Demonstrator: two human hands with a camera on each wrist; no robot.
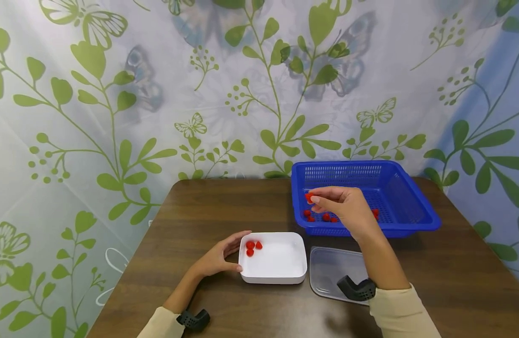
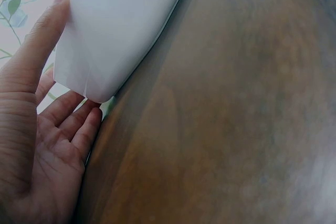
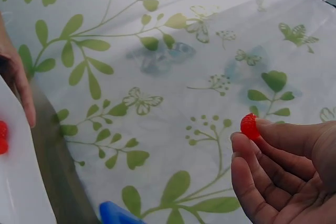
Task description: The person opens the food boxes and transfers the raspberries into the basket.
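Note:
A small bumpy red raspberry (image 3: 250, 126) is pinched between the thumb and fingertips of my right hand (image 1: 343, 206), which hovers above the left part of the blue basket (image 1: 415, 199). Several red pieces (image 1: 326, 217) lie on the basket's floor, partly hidden by that hand and wrist. My left hand (image 1: 220, 256) holds the left side of a white rectangular container (image 1: 280, 258), its thumb at the near corner and its fingers toward the far corner. Grouped in the container's upper left are three red raspberries (image 1: 250, 245).
A translucent lid (image 1: 333, 272) lies flat on the wooden table (image 1: 225, 206), right of the white container and partly under the right forearm. Behind the table hangs a leaf-patterned curtain (image 1: 251, 94). Each wrist wears a black camera band (image 1: 356, 288).

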